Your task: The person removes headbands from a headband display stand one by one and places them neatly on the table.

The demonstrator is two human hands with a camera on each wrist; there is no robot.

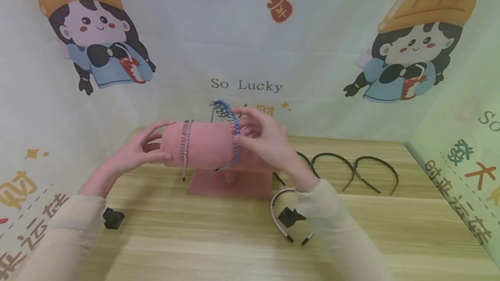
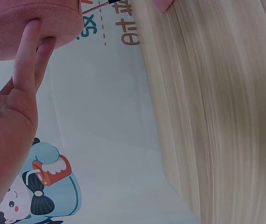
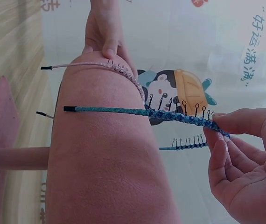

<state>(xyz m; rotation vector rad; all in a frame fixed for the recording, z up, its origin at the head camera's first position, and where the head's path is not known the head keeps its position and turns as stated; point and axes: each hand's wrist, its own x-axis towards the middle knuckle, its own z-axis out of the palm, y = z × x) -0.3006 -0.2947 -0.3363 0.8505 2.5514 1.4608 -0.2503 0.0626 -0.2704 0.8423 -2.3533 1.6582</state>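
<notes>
A pink, fabric-covered headband display stand, a roll on a post and flat base, stands on the table. My left hand holds the roll's left end, thumb at the front and fingers at the back. In the right wrist view, my right hand pinches a blue braided headband with small wire loops between thumb and fingers. This headband arches over the roll's right part, its top raised off the surface and one black-tipped end in front. Near the left hand, a pale pink headband fits around the roll.
Several black headbands lie on the wooden table at right. A pale headband lies nearer, by the right sleeve, with a black object inside its curve. Another black object sits by the left sleeve. Printed cloth walls the table.
</notes>
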